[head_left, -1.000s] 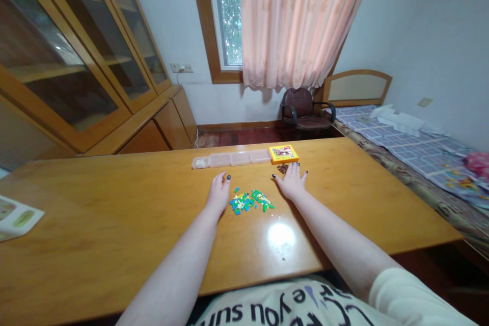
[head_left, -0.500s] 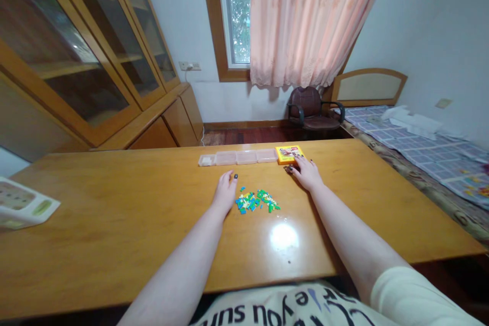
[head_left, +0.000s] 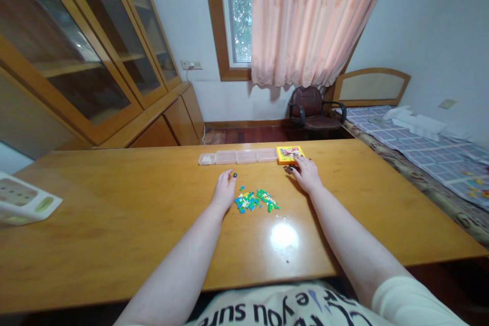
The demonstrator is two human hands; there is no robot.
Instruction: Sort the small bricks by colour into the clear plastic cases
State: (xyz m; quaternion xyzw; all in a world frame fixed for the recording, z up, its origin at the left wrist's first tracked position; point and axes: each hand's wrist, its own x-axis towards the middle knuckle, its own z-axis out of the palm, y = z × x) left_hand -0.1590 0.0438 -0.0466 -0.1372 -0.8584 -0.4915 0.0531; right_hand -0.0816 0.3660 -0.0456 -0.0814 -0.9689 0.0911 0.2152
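A small heap of green, blue, yellow and white toy bricks (head_left: pixel 255 200) lies in the middle of the wooden table (head_left: pixel 114 224). My left hand (head_left: pixel 225 188) rests on the table just left of the heap, fingers loosely curled, holding nothing. My right hand (head_left: pixel 305 173) lies flat behind and to the right of the heap, fingers stretched out over a few small dark brown pieces (head_left: pixel 287 168). Its fingertips reach the near edge of a small yellow box (head_left: pixel 289 153). A row of clear plastic compartments (head_left: pixel 239 157) lies left of that box.
A white printed box (head_left: pixel 23 202) sits at the table's left edge. Beyond the table stand a brown office chair (head_left: pixel 313 108), a bed (head_left: pixel 420 145) on the right, glass-door cabinets (head_left: pixel 76 61) on the left, and a pink curtain (head_left: pixel 313 20) over the window.
My right hand slid forward and right from beside the heap onto the dark pieces by the yellow box. The camera view shifted slightly. My left hand stayed put.
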